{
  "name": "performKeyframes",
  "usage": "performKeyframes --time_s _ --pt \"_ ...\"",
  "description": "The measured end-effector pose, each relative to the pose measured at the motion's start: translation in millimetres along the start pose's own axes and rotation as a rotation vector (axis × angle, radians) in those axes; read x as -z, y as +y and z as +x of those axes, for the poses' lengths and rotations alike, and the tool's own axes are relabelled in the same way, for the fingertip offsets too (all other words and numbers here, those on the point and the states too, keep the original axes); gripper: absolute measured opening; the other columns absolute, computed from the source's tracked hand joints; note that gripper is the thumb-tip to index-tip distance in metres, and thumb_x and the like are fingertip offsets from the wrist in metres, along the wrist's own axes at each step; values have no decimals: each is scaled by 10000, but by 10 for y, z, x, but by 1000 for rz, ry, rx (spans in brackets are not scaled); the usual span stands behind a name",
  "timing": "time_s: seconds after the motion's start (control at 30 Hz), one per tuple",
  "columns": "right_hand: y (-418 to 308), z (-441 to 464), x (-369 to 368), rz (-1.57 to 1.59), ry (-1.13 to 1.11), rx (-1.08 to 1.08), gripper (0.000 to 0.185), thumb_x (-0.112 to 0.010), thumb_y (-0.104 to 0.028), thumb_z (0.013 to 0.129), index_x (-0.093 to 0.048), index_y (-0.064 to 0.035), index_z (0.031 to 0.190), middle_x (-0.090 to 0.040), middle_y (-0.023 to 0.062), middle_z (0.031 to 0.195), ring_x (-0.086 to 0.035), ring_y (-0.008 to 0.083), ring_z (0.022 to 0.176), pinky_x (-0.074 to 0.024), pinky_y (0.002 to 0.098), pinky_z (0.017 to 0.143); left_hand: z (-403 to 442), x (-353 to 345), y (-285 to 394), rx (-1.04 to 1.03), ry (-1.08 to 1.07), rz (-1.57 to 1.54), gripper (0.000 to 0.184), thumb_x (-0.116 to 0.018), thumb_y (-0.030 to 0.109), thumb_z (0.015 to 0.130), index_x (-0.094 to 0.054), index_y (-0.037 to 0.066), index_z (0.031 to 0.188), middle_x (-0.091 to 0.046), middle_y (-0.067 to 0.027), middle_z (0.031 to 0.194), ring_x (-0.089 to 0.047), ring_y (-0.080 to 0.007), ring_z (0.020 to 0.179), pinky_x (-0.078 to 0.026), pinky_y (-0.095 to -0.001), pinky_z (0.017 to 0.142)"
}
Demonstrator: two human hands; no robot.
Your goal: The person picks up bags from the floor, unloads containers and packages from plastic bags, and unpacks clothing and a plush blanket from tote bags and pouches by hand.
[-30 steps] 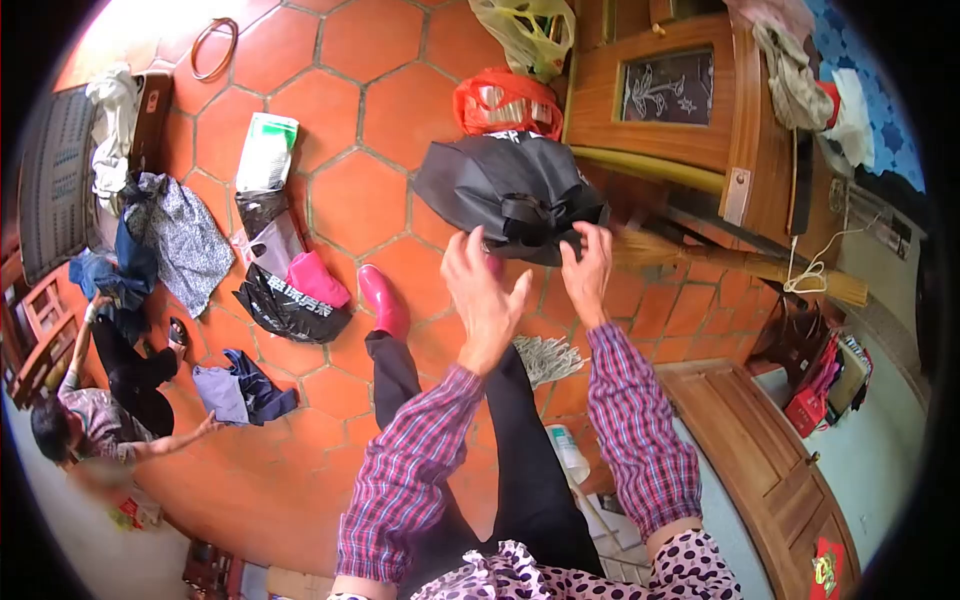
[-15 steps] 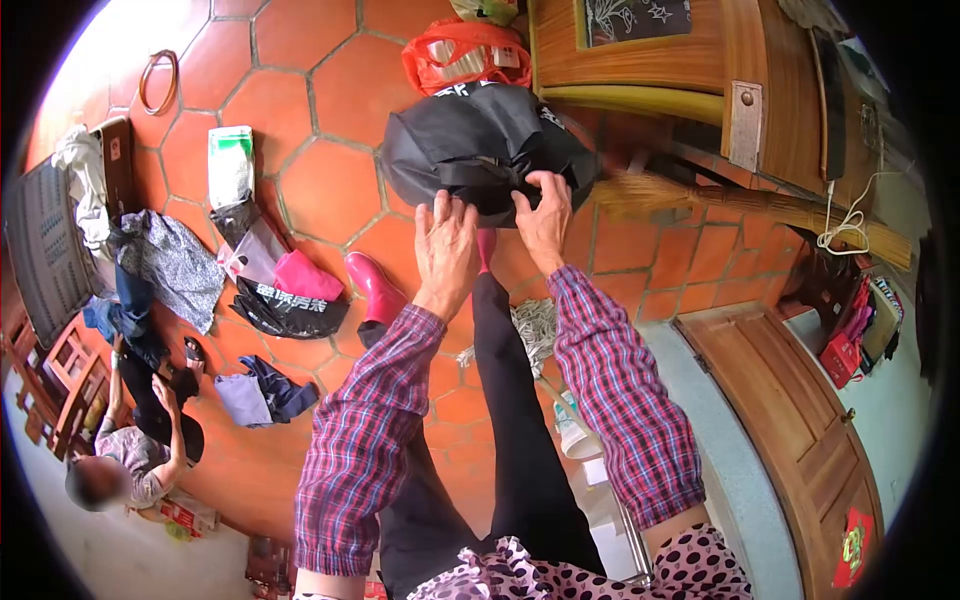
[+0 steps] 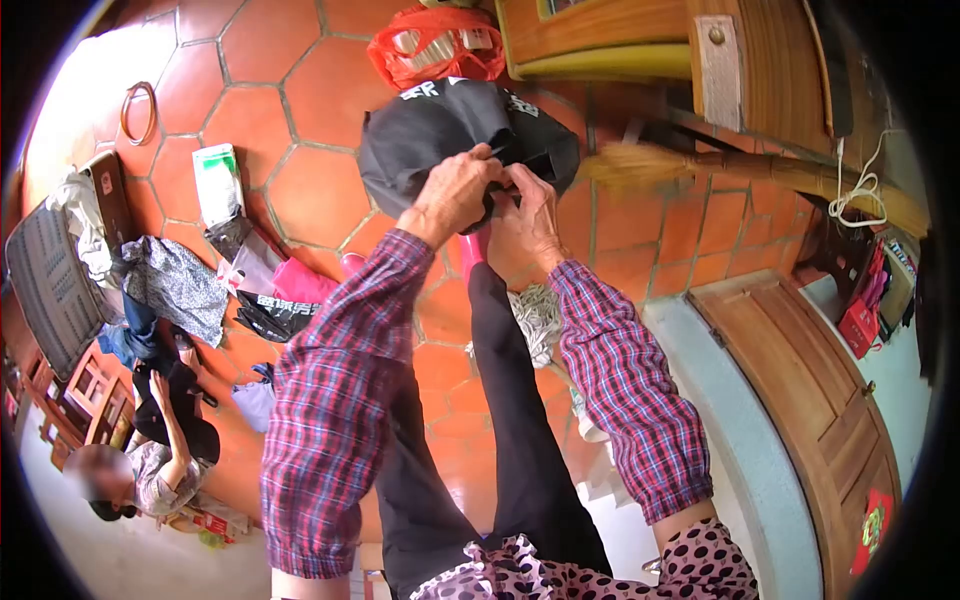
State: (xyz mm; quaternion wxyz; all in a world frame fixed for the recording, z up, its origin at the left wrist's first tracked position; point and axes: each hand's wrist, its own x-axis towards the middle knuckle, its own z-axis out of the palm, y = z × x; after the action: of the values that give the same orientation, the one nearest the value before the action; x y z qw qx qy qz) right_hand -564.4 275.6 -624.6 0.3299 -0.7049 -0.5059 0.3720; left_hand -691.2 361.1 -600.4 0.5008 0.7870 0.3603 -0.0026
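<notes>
A bulging black bag [image 3: 420,140] with white lettering near its far side sits on the tiled floor in front of my feet. At its near edge, my left hand [image 3: 450,192] pinches the dark material with bent fingers. My right hand [image 3: 532,212] is close beside it, its fingers also closed on the bag's edge. The two hands almost touch, and the gathered part between them is mostly hidden by the fingers. Under the bag's near side a pink boot [image 3: 474,248] shows on my foot.
Behind the bag lies a red plastic bag [image 3: 430,50]. A straw broom [image 3: 660,165] and wooden cabinet [image 3: 600,35] stand right of it. A mop head [image 3: 535,320] is by my leg. At left, another person [image 3: 150,430] handles dark cloth near scattered clothes [image 3: 180,285].
My hands have come together at the bag's near edge, the left moving right and upward. The view has shifted slightly. The other person's arms have moved over the dark cloth.
</notes>
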Motion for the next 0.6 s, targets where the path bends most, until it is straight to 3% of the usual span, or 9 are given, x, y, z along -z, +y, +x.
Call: performKeyframes --time_s 0.1,0.17,0.23,0.37,0.4,0.43,0.6 --pt "-123 -8 82 -15 -94 102 167 -533 44 671 -497 -24 820 -548 158 774 -560 374 765 -444 424 626 -31 39 -212 -241 33 -64 249 -646 -16 620 -621 42 861 -545 -118 812 -571 -311 774 -475 -374 685" --pt "-218 -20 68 -9 -150 141 156 -523 36 670 -500 -24 812 -555 149 777 -561 366 769 -448 424 633 -151 126 -174 -222 6 -106 240 -684 17 619 -617 23 850 -538 -117 778 -568 -285 671 -465 -351 606" --pt "-404 -19 76 21 -208 209 128 -529 36 693 -516 -4 813 -567 150 784 -578 350 767 -462 392 635 -361 194 -150 -154 51 -178 203 -703 22 645 -587 -10 809 -507 -99 737 -573 -207 578 -449 -299 511" --pt "-721 -177 -33 37 -284 415 178 -568 33 647 -484 -22 793 -521 130 754 -552 338 748 -450 408 619 -971 276 -5 11 203 -373 157 -705 16 658 -582 -5 755 -513 -80 688 -587 -178 590 -455 -263 527" --pt "-791 -243 -63 86 -305 400 197 -570 38 634 -471 -22 793 -493 127 741 -540 340 735 -447 415 613 -1112 295 64 73 235 -473 143 -704 -3 678 -579 -14 747 -523 -58 706 -577 -131 584 -452 -236 524" --pt "-836 -290 -86 56 -363 425 169 -550 -25 666 -454 -23 806 -538 131 785 -563 330 739 -471 407 631 -1241 302 71 66 264 -494 160 -708 -25 669 -573 -29 754 -531 -61 755 -574 -113 609 -451 -223 527" --pt "-800 -428 -421 -12 -465 405 181 -543 1 656 -462 -21 817 -538 138 783 -579 330 746 -486 397 627 -1490 211 -224 125 200 -449 180 -710 -34 648 -578 -18 769 -528 -74 782 -596 -165 661 -488 -249 568"
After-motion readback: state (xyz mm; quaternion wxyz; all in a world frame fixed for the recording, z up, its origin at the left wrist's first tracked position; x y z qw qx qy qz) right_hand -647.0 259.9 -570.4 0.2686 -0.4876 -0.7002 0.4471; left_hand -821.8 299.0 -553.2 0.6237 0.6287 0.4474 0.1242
